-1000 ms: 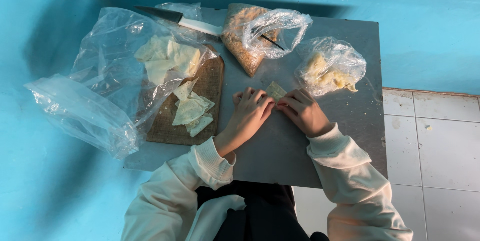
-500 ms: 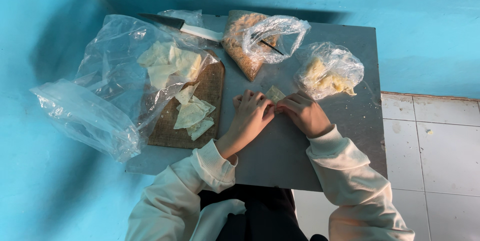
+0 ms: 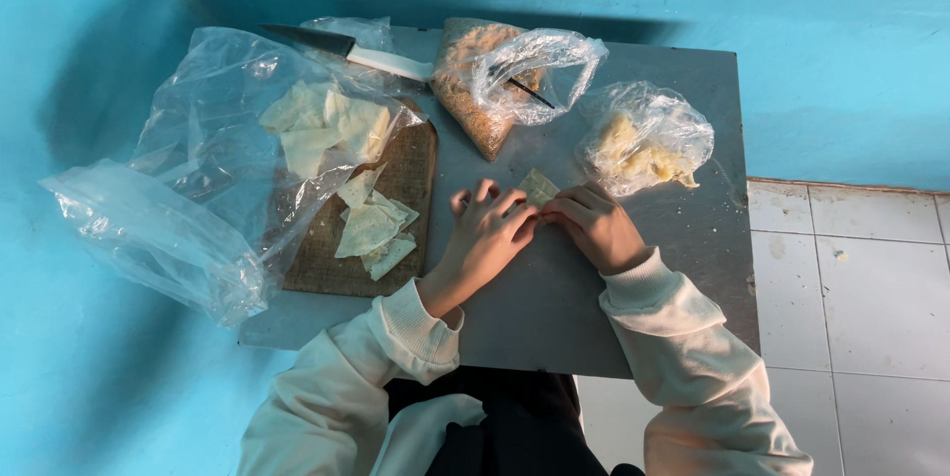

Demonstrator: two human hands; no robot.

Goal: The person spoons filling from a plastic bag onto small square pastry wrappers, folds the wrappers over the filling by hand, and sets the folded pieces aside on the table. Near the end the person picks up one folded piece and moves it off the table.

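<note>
A pale thin wrapper piece (image 3: pixel 539 185) lies on the grey table (image 3: pixel 554 308) between my hands. My left hand (image 3: pixel 487 234) presses on its left side with spread fingers. My right hand (image 3: pixel 594 224) pinches its right side with bent fingers. Most of the wrapper is hidden under my fingers. Both sleeves are cream coloured.
A wooden board (image 3: pixel 341 248) with several pale wrapper pieces (image 3: pixel 371 229) lies left, partly under a big clear plastic bag (image 3: pixel 198 179). A knife (image 3: pixel 346 48) lies at the back. A bag of brown crumbs (image 3: pixel 495 80) and a bag of pale lumps (image 3: pixel 643 140) stand behind my hands. White floor tiles (image 3: pixel 851 318) lie right.
Both hands stay on the wrapper piece, with only small finger shifts. The view has tilted slightly.
</note>
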